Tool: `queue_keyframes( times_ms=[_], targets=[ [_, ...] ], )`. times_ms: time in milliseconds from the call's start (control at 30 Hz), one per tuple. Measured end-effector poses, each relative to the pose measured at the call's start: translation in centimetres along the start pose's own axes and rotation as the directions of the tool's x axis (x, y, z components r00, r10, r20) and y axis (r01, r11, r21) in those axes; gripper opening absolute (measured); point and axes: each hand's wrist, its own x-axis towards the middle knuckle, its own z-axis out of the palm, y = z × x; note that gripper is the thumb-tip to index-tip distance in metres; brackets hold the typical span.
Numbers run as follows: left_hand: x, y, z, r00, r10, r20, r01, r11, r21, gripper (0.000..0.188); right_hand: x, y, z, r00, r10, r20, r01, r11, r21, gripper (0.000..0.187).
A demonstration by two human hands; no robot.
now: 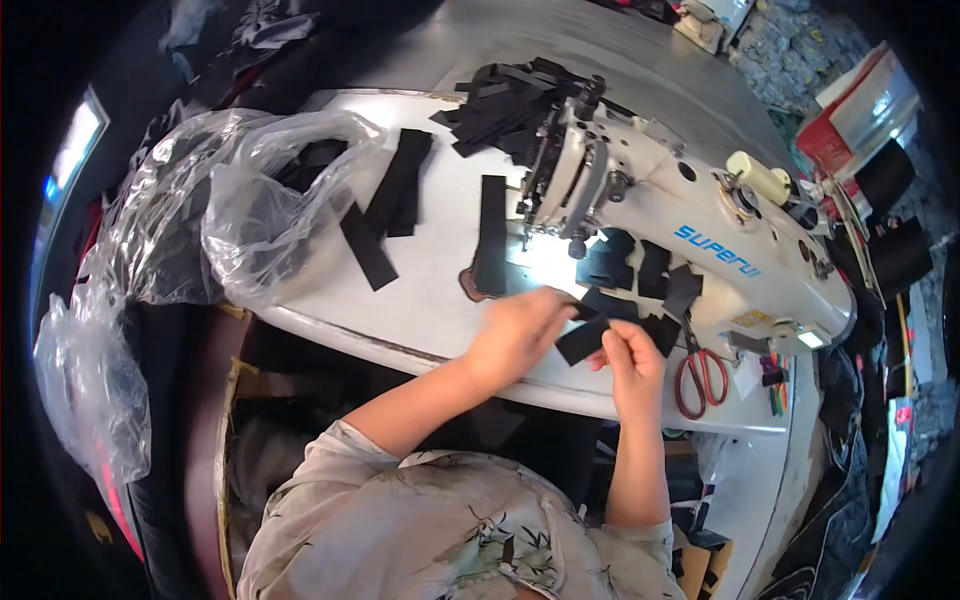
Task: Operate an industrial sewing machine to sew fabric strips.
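My left hand (520, 335) and my right hand (634, 358) are close together at the table's front edge, just this side of the sewing machine's needle area. Both hands have their fingers closed on a black fabric strip (582, 343), which slants down to the left between them. Other black pieces (660, 330) lie just behind the right hand, so where the held strip ends is hard to tell. Left of the lit needle area, a long black strip (490, 230) lies on a brown piece (470, 284). The white sewing machine (700, 220) stands beyond my hands.
Red-handled scissors (702, 384) lie right of my right hand. A heap of black strips (510, 100) sits behind the machine head, with more strips (400, 185) to its left. A clear plastic bag (270, 200) covers the table's left end. A cream thread cone (758, 178) tops the machine.
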Motion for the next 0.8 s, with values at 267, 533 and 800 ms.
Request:
queue_keyframes(
  times_ms=[267, 533, 800],
  targets=[
    [-1.3, -1.2, -4.9, 0.956, -0.171, -0.240, 0.132, 0.977, -0.169, 0.021, 3.7, -0.2, -2.9, 0.892, -0.444, -0.084, 0.225, 0.598, -0.769, 0.037],
    [-1.1, -2.5, -6.2, 0.983, -0.109, 0.147, 0.137, 0.972, -0.192, 0.034, 2.4, 1.5, 3.7, 0.898, -0.328, 0.292, 0.435, 0.756, -0.488, 0.028],
    [1.9, -8.7, -8.3, 0.935, 0.011, 0.354, -0.104, 0.964, 0.245, 0.038, 1.6, 1.1, 4.5, 0.983, -0.033, 0.179, 0.103, 0.914, -0.392, 0.032]
  ],
)
